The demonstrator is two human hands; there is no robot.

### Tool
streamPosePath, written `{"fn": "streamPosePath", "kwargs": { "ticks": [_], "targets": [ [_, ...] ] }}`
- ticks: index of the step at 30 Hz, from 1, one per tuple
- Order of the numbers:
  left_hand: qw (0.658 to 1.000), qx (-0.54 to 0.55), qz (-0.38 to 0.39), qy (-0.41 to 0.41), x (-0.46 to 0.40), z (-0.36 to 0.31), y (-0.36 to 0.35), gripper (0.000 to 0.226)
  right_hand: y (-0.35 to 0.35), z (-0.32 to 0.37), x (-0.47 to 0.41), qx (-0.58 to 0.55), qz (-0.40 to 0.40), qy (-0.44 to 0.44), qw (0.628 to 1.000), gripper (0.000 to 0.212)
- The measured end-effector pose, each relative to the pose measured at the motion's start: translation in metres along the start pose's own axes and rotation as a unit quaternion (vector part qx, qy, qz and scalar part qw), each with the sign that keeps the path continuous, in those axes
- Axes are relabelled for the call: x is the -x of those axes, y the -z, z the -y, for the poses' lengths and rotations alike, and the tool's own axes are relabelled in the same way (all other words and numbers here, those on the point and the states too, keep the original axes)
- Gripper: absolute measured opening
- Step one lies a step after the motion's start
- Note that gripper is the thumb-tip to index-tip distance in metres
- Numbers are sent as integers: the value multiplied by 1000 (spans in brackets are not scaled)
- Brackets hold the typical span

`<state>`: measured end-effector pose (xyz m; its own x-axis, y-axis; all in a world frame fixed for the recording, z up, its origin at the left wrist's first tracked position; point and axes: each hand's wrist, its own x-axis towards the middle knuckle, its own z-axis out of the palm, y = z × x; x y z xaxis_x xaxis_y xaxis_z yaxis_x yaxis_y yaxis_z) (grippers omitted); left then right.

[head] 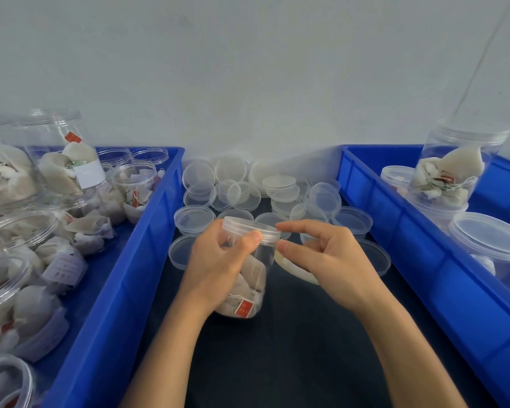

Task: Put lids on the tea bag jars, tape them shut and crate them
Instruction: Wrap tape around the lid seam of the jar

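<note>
The left hand (218,260) grips a clear jar (248,278) of tea bags around its upper body, thumb pressed just under the lid (252,229) that sits on the jar's mouth, and the jar leans over the dark table (292,348) between two blue crates. The right hand (333,257) hovers at the lid's right edge with forefinger and thumb extended toward the rim, the other fingers loosely curled; whether the fingertips touch the lid cannot be told, and it grasps nothing. Under the right palm lies a pale roll of tape (295,267), partly hidden. Just behind the jar, a heap of loose clear lids (242,184) crowds the table up to the wall. The left crate (124,275) holds many open jars of tea bags (62,160); the right crate (418,237) holds lidded jars (454,175).
</note>
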<state>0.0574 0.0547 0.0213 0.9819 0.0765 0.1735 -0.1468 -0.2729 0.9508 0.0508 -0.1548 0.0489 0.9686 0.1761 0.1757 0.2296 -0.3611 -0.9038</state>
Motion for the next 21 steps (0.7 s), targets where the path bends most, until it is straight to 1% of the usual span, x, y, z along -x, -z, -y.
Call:
{"fn": "streamPosePath", "kwargs": {
  "ticks": [6,11,13,15,17,19,21],
  "targets": [
    [999,31,13,-8,1,0,3,57,-4,1,0,9,5,7,1000,27],
    [997,73,37,-12,3,-1,5,57,-5,2,1,-4,14,14,1000,29],
    [993,102,54,-7,3,1,5,59,-5,2,2,-2,19,15,1000,30],
    [991,120,62,3,4,2,3,67,-4,0,1,7,15,11,1000,30],
    [992,110,66,11,5,2,1,75,-4,0,1,16,7,6,1000,28],
    [996,57,62,4,5,-1,-1,74,-3,-1,2,27,0,7,1000,28],
    [1000,-16,18,-2,6,-3,-1,69,-5,-1,2,37,-7,11,999,29]
  ]
}}
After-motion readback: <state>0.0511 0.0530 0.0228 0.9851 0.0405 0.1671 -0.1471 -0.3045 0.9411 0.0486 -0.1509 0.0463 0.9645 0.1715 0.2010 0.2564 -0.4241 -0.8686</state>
